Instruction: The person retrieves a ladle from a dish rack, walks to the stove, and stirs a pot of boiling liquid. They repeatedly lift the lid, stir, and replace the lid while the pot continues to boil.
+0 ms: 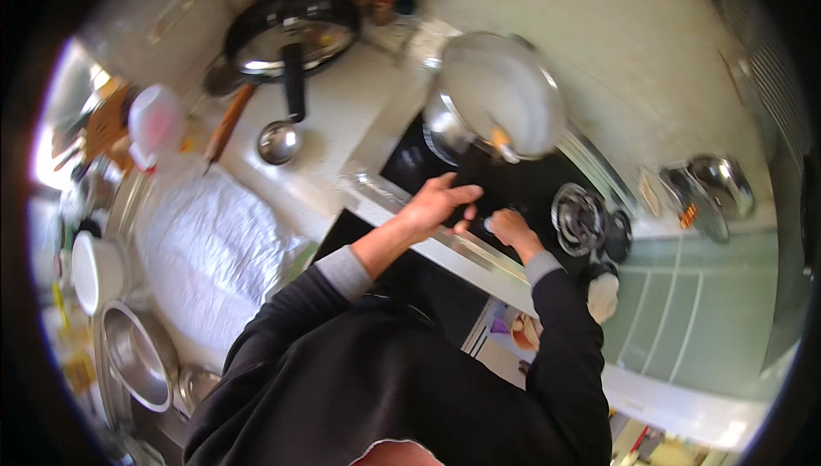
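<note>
My left hand point(442, 204) is wrapped around the black handle point(471, 168) of a metal pan point(507, 81), which is tilted over the back left of the black gas hob point(407, 158). A short orange and white piece point(502, 140) shows at the pan's near rim; what it is, I cannot tell. At the hob's front edge, my right hand point(511, 229) has its fingers closed on a small silvery control knob point(489, 225). The right burner point(578, 219) lies beyond that hand. Blur hides any flame.
A steel ladle point(279, 143) and a black-rimmed wok or lid point(292, 23) are on the left counter. Crumpled foil or plastic sheeting point(211, 254) covers something nearer me. A steel bowl point(138, 357) and white bowl point(96, 272) sit far left. A lidded metal pot point(721, 184) stands right.
</note>
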`<state>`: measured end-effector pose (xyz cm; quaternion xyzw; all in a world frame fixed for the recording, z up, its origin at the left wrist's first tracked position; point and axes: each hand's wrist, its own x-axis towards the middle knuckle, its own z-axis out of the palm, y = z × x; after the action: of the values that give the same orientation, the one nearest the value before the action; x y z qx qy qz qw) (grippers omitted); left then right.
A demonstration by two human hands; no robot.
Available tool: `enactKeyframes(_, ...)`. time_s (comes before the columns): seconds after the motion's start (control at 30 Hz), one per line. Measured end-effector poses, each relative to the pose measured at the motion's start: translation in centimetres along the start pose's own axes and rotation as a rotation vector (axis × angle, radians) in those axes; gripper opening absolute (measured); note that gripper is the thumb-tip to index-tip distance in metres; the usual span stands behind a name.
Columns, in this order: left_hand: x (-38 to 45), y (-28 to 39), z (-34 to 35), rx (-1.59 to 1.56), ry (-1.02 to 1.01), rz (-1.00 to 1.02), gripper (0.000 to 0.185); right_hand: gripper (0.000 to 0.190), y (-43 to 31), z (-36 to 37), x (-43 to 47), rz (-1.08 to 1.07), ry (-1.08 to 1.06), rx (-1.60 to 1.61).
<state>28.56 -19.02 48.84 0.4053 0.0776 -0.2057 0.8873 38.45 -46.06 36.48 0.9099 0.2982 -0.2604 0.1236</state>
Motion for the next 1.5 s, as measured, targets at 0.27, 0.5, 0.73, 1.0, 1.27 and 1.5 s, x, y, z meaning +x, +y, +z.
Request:
enactKeyframes(0.27, -0.6, 0.0, -0.3, -0.079, -0.054, 0.025, 0.024, 0.025, -0.1, -0.3, -0.5, 0.104, -0.053, 0.213)
enactKeyframes(0.5, -0.5, -0.3, -0.1, -0.112, -0.015, 0.007, 0.025, 0.040, 0.2, -0.3, -0.4, 0.018, 0.007, 0.149)
enactKeyframes(0.73, -5.8, -2.9, -2.0, -0.036, 0.185, 0.180, 0.044, 0.032, -0.3, -1.1, -0.3, -0.038, -0.037, -0.022)
enactKeyframes(1.0, -21.0, -14.5, -7.2, -0.096, 0.636, 0.024, 0.028, 0.046, 1.1, -1.2, -1.7, -0.034, 0.023, 0.002)
enactKeyframes(1.27, -40.1, -27.5, -8.1, -0.524, 1.289, 0.326, 0.018, 0.055, 2.1, -0.4, -1.0, -0.033, -0.050, 0.174)
enactKeyframes(1.5, -51.5, -31.6, -8.0, -0.534, 2.018, 0.628, 0.016, 0.058, 4.5, -0.3, -1.8, 0.054, 0.080, 0.368)
